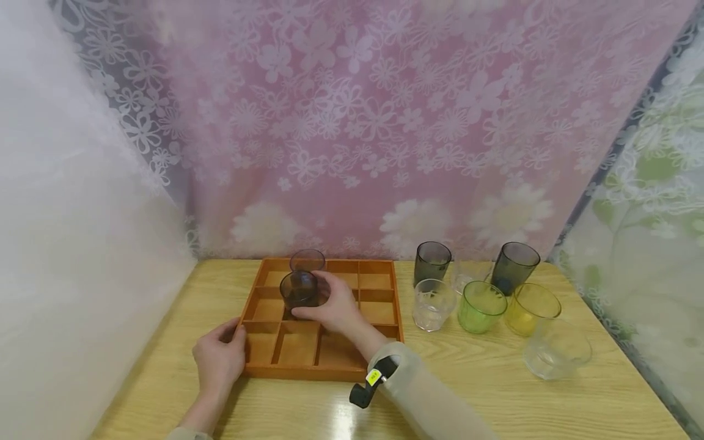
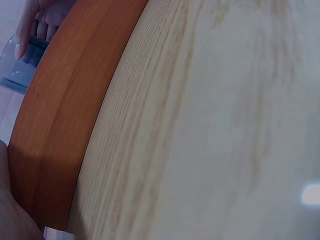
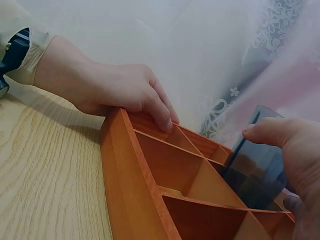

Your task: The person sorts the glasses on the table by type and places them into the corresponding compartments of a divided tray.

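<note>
A divided wooden tray [image 1: 286, 371] lies on the table, its left wall gripped by my left hand [image 1: 220, 357] near the front corner. My right hand [image 1: 337, 308] holds a dark grey drinking glass [image 1: 299, 287], thumb on one side and fingers on the other. In the right wrist view the lower part of that glass [image 3: 257, 172] sits below the divider tops, in a middle-row compartment. Behind it, a second tinted glass [image 1: 308, 259] stands in the back row of the tray. The left wrist view shows mostly the tray's outer wall [image 2: 65, 100].
Right of the tray stand several glasses: dark grey ones [image 1: 432, 260] [image 1: 514, 266], a clear one [image 1: 433, 308], a green one [image 1: 481, 308], a yellow one [image 1: 532, 310] and a clear bowl-like one [image 1: 555, 351]. Flowered curtains [image 1: 352, 122] hang behind the table.
</note>
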Demonstrator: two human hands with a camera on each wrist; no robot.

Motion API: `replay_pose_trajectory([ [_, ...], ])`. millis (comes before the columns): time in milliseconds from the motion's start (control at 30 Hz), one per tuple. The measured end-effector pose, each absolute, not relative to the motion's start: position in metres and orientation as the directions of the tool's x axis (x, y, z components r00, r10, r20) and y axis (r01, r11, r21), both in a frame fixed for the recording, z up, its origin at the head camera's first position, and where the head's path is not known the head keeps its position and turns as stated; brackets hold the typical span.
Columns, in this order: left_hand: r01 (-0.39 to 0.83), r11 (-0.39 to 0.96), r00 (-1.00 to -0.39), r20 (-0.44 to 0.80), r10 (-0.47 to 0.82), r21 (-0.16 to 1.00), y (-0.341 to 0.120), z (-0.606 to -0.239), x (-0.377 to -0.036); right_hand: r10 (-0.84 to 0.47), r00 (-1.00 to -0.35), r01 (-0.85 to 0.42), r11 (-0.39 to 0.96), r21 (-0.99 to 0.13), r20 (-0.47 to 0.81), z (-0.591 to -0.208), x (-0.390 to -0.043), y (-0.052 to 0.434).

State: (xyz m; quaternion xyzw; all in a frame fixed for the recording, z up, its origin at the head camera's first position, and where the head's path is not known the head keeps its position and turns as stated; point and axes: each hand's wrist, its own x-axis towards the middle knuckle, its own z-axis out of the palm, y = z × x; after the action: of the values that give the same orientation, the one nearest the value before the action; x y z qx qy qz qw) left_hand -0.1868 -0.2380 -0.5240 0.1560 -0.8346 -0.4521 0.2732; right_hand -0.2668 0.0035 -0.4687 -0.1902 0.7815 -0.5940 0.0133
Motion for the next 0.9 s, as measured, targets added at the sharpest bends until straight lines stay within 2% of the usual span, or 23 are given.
replay_pose_trajectory([
  [167,-0.006,0.542,-0.803,0.320,-0.504,0.840,-0.241,-0.523,-0.185,-0.315,-0.925,-0.290,0.232,-0.928,0.211,-0.465,-0.259,0.011],
  [500,-0.025,0.538,-0.809,0.299,-0.506,0.843,-0.238,-0.522,-0.184,-0.328,-0.919,-0.278,0.150,-0.949,0.218,-0.452,-0.242,0.042],
  [900,-0.010,0.544,-0.810,0.312,-0.497,0.839,-0.240,-0.525,-0.186,-0.327,-0.914,-0.302,0.156,-0.940,0.240,-0.437,-0.226,0.087],
])
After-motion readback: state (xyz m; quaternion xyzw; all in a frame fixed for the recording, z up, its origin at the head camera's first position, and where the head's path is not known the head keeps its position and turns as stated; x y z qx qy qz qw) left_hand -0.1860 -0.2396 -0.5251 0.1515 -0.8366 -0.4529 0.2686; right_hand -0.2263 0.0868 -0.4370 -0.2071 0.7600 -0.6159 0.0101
